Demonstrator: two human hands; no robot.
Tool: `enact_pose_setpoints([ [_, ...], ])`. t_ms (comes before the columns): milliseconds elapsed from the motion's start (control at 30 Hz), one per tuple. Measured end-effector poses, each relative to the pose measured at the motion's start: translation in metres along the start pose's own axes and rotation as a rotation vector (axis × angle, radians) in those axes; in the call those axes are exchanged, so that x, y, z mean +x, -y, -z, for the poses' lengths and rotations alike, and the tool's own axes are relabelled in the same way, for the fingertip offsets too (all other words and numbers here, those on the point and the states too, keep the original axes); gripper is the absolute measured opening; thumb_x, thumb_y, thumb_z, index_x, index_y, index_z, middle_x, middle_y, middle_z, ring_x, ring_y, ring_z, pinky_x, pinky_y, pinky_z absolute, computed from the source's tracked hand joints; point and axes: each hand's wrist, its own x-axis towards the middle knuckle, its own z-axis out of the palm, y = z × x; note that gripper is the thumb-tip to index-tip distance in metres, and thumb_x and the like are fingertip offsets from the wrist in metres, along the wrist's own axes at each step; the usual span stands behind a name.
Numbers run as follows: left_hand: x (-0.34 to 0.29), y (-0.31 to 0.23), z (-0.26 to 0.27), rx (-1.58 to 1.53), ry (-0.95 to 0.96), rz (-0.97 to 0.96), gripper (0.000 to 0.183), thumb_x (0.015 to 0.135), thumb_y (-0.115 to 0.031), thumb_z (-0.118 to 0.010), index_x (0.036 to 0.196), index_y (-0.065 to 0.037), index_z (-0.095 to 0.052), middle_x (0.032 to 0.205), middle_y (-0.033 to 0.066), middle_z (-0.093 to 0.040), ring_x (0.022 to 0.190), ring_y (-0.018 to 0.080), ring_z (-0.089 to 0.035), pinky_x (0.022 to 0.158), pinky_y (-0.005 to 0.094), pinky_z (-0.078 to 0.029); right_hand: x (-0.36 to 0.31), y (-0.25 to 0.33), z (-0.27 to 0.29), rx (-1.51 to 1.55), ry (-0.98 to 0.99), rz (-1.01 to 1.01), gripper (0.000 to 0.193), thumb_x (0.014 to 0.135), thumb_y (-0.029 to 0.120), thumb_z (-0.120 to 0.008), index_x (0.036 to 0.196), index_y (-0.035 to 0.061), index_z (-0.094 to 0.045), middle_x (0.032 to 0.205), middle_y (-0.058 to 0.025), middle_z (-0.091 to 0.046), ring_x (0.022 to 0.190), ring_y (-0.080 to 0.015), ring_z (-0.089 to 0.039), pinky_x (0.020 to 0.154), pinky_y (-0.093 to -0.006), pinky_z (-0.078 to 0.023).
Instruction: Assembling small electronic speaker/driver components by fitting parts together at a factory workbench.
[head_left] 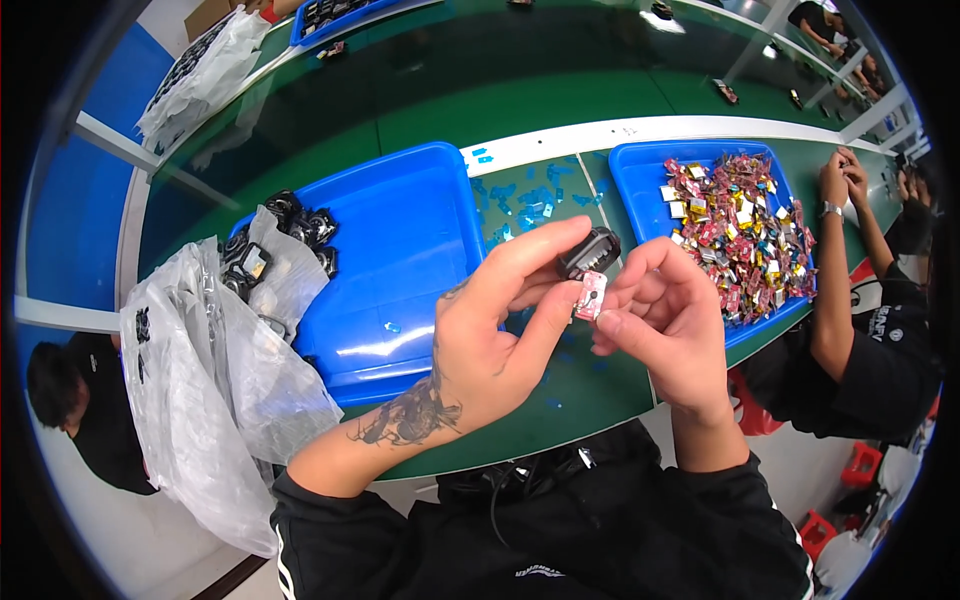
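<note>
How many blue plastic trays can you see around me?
3. The left tray is beside the plastic bag, the right tray holds a heap of small parts, and the far tray is cut off at the top. Others could be hidden.

Posture of the worker's arms, as I see it: forearms reach forward and converge before the torso. The left hand [495,325], dark tattoo near its wrist, grips with thumb and fingers; the right hand [670,325], fingers curled, pinches close beside it.
</note>
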Motion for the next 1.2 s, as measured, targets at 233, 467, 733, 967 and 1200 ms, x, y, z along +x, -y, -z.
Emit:
enact_pose_setpoints([
  [233, 0.000, -0.006, 0.002, 0.010, 0.045, -0.033, 0.045, 0.089, 0.010, -0.057, 0.131, 0.002, -0.042, 0.121, 0.0207, -0.058, 0.110, 0.0234, -0.062, 0.091, 0.0316, -0.053, -0.003, 0.001, -0.010, -0.049, 0.034, 0.057, 0.032, 0.081, -0.008, -0.070, 0.106, 0.0000, -0.052, 0.097, -0.0075, -0.063, 0.090, -0.0096, -0.063, 0.073, -0.0226, -0.058],
  [467, 0.007, 0.003, 0.010, 0.135, 0.049, -0.202, 0.032, 0.087, 0.012, -0.056, 0.116, 0.000, -0.062, 0.120, 0.0172, -0.061, 0.103, 0.0254, -0.067, 0.089, 0.0296, -0.055, -0.001, 0.015, -0.003, 0.155, -0.057, 0.025, 0.017, 0.086, -0.006, -0.064, 0.101, -0.0021, -0.056, 0.088, -0.0095, -0.068, 0.073, -0.0124, -0.068, 0.067, -0.0224, -0.058],
  [733, 0.009, -0.026, 0.010, 0.312, 0.110, -0.157, 0.028, 0.080, 0.014, -0.062, 0.103, 0.000, -0.071, 0.111, 0.0179, -0.064, 0.094, 0.0248, -0.068, 0.079, 0.0286, -0.056, 0.006, 0.044, 0.018, 0.386, 0.233, -0.415, 0.011, 0.091, 0.002, -0.062, 0.100, -0.0036, -0.060, 0.083, -0.0102, -0.069, 0.070, -0.0139, -0.070, 0.064, -0.0236, -0.060],
  [967, 0.012, -0.020, 0.013, 0.363, 0.226, -0.199, 0.029, 0.076, 0.011, -0.070, 0.103, 0.000, -0.071, 0.109, 0.0132, -0.063, 0.094, 0.0210, -0.067, 0.078, 0.0287, -0.059, 0.001, 0.038, 0.024, 0.243, 0.221, -0.406, 0.019, 0.090, 0.002, -0.064, 0.108, -0.0049, -0.063, 0.084, -0.0092, -0.070, 0.070, -0.0127, -0.070, 0.066, -0.0235, -0.059],
  [1200, 0.011, -0.019, 0.012, 0.519, 0.253, -0.261, 0.027, 0.073, 0.007, -0.074, 0.099, -0.002, -0.072, 0.107, 0.0116, -0.064, 0.089, 0.0211, -0.068, 0.075, 0.0275, -0.059, -0.002, 0.043, 0.022, -0.044, 0.233, -0.286, 0.016, 0.089, 0.000, -0.065, 0.105, -0.0029, -0.064, 0.089, -0.0063, -0.069, 0.079, -0.0096, -0.067, 0.070, -0.0228, -0.057],
])
